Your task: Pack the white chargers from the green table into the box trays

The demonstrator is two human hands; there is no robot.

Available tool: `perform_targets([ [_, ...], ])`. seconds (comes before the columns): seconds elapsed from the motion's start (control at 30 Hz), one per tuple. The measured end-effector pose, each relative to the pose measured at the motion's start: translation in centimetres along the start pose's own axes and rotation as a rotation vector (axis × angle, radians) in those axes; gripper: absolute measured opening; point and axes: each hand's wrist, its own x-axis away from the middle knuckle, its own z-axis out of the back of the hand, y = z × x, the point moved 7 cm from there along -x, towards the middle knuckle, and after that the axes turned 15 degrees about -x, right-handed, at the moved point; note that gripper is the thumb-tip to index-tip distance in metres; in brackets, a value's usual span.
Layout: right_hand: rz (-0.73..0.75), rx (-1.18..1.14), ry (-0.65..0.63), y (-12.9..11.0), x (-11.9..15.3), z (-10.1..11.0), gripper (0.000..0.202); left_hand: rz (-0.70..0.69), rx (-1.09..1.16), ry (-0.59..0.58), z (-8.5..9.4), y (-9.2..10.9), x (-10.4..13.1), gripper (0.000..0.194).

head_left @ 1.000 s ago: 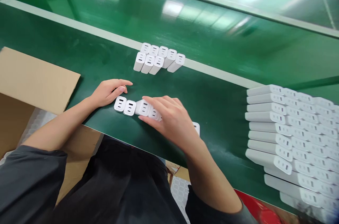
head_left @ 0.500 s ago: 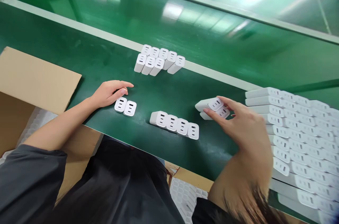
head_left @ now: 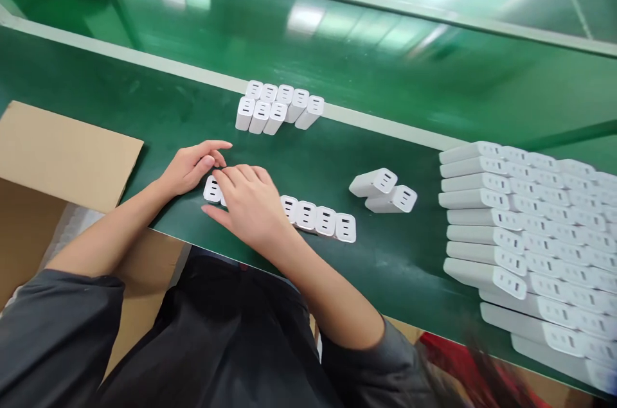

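My left hand (head_left: 189,168) rests on the green bench with its fingers apart and nothing in it, just above a white charger block (head_left: 211,189) with slots in its face. My right hand (head_left: 251,205) reaches across from the right, palm down over the spot beside that block; what lies under its fingers is mostly hidden. Right of my right hand stands a row of white blocks (head_left: 326,221), partly covered by the hand. Two more blocks (head_left: 380,183) lie farther right, one partly over the other, touched by neither hand.
Several white blocks (head_left: 277,117) stand in two rows near the bench's back strip. A large stack of white blocks (head_left: 508,218) fills the right side. A cardboard flap (head_left: 67,154) lies at the left, and open boxes sit below the bench's front edge.
My right hand has let go of the upper block at the right and moved left, beside my left hand. The whole view has shifted slightly.
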Motion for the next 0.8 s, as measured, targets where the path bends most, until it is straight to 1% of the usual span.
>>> perform_targets([
  [0.03,-0.01,-0.015,0.009,0.0,-0.6,0.0,0.034,0.025,0.041,0.038,0.3,-0.2,0.0,0.064],
  [0.07,-0.016,-0.046,0.04,0.2,-0.8,0.6,0.033,0.043,0.07,0.073,0.5,-0.4,0.1,0.065],
  [0.1,-0.023,-0.083,0.094,0.7,-0.7,1.6,0.034,0.055,0.088,0.095,0.7,-0.6,0.1,0.065],
  [0.17,-0.048,-0.142,0.249,2.6,0.8,4.9,0.037,0.055,0.097,0.089,0.7,-0.6,0.1,0.063],
  [0.2,-0.069,-0.154,0.337,4.0,2.3,6.8,0.038,0.047,0.089,0.067,0.5,-0.6,0.1,0.062],
  [0.23,-0.094,-0.156,0.429,5.5,4.2,8.6,0.038,0.034,0.074,0.04,0.4,-0.5,0.1,0.061],
  [0.3,-0.171,-0.167,0.62,9.2,9.3,11.6,0.043,0.007,0.025,-0.007,0.0,-0.3,0.1,0.063],
  [0.37,-0.248,-0.209,0.8,12.6,15.0,13.4,0.045,-0.019,-0.038,-0.04,-0.2,-0.1,0.1,0.064],
  [0.4,-0.319,-0.208,0.891,14.2,18.0,13.9,0.045,-0.034,-0.065,-0.051,-0.4,0.1,0.1,0.064],
  [0.43,-0.385,-0.176,0.992,15.4,20.7,14.1,0.045,-0.053,-0.088,-0.06,-0.5,0.3,0.1,0.064],
  [0.47,-0.494,-0.159,1.014,16.5,22.8,13.8,0.047,-0.074,-0.11,-0.071,-0.6,0.5,0.1,0.063],
  [0.5,-0.584,-0.133,1.009,17.3,24.4,13.3,0.049,-0.099,-0.132,-0.085,-0.8,0.8,0.1,0.063],
  [0.53,-0.662,-0.109,0.979,17.9,25.3,12.7,0.053,-0.129,-0.153,-0.102,-1.0,1.1,0.1,0.063],
  [0.6,-0.755,-0.085,0.882,18.5,25.7,11.3,0.063,-0.199,-0.199,-0.137,-1.3,1.7,0.2,0.065],
  [0.67,-0.776,-0.089,0.818,18.7,24.9,10.3,0.068,-0.283,-0.251,-0.157,-1.4,2.4,0.4,0.068],
  [0.73,-0.751,-0.06,0.807,18.4,23.9,9.9,0.07,-0.364,-0.311,-0.157,-1.4,3.2,0.6,0.073],
  [0.8,-0.686,0.031,0.864,17.5,23.2,10.2,0.071,-0.426,-0.379,-0.149,-1.5,3.8,0.9,0.078],
])
